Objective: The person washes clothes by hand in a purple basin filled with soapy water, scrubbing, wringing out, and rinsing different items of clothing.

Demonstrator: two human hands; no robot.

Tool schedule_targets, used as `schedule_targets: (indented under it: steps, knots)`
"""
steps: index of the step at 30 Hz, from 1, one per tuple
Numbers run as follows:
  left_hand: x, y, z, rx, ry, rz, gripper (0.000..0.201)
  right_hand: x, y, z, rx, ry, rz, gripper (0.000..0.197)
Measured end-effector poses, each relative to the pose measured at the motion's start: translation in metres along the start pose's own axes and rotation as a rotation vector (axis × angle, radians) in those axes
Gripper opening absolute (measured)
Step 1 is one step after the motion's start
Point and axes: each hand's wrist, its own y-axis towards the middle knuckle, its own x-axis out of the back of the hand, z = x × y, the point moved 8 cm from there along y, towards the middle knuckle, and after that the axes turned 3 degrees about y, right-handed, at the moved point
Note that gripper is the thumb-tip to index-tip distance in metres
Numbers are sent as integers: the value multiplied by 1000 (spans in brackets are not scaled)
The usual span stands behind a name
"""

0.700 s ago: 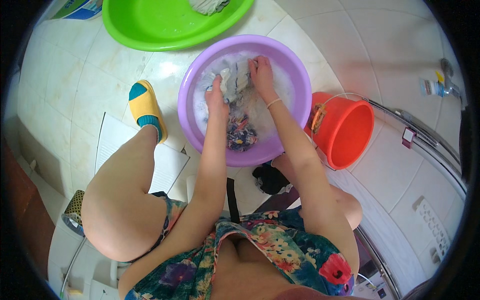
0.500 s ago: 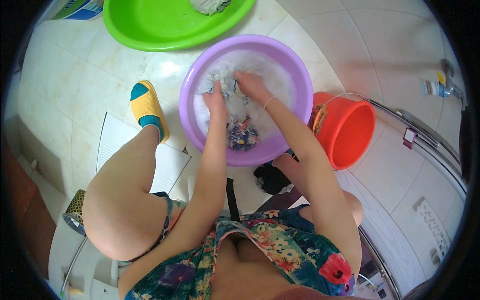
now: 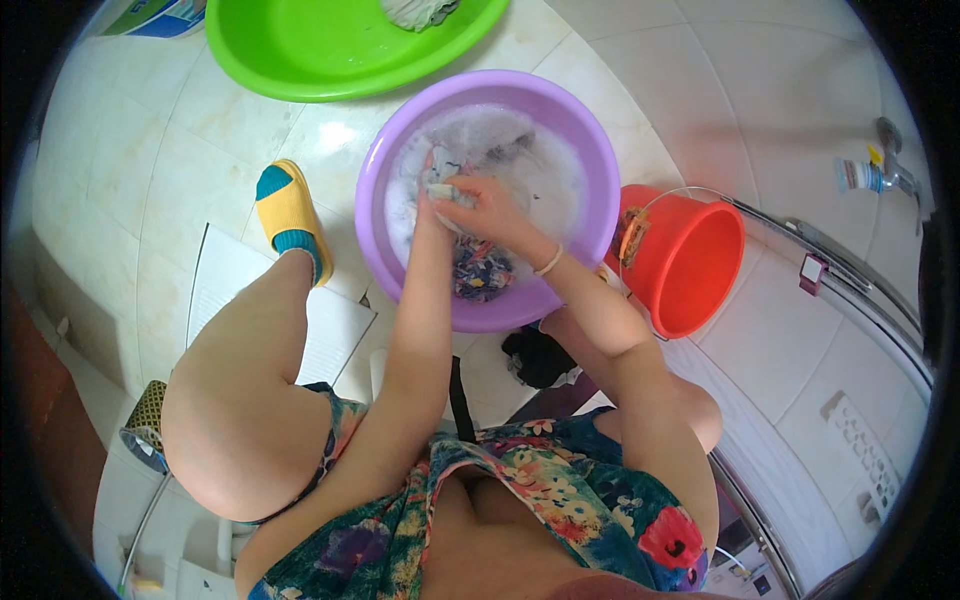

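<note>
A purple basin (image 3: 590, 250) holds cloudy, sudsy water and wet laundry. My left hand (image 3: 432, 205) is closed on a pale garment with dark lines (image 3: 445, 160), at the left of the basin. My right hand (image 3: 490, 208) lies across it, its bent fingers pressing a pale fold against the left hand. Whether that fold is part of the same garment is hard to tell. Just below the hands, a dark multicoloured patterned cloth (image 3: 482, 275) sits in the suds. A greyish dark cloth (image 3: 510, 150) shows in the water beyond my right hand.
An orange-red bucket (image 3: 700, 270) stands right of the basin, against the tiled wall. Beyond is a green tub (image 3: 300, 85) with a pale cloth (image 3: 420, 10) in it. A black cloth (image 3: 540, 358) lies near my right leg. A tap (image 3: 895, 165) juts from the right wall.
My right hand has moved left and toward me, over to my left hand. The pale garment is bunched between them, and a greyish dark cloth now shows in the water.
</note>
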Motion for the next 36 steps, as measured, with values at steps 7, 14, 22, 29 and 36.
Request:
schedule_targets:
  steps: [7,14,22,29,36]
  knots:
    - [19,5,-8,-131,249,-295,46,61,53,-99,-53,-725,-439,23]
    - [57,-7,-53,-536,580,-474,41,-11,60,-122,48,-709,24,18]
    - [33,4,-23,-214,187,-324,38,29,54,-132,-417,261,-207,24]
    - [-11,-2,-2,-49,-18,-56,38,-5,13,-8,29,-2,59,22]
    - [2,-9,-14,-95,76,-209,37,90,43,-121,-210,-415,-605,27]
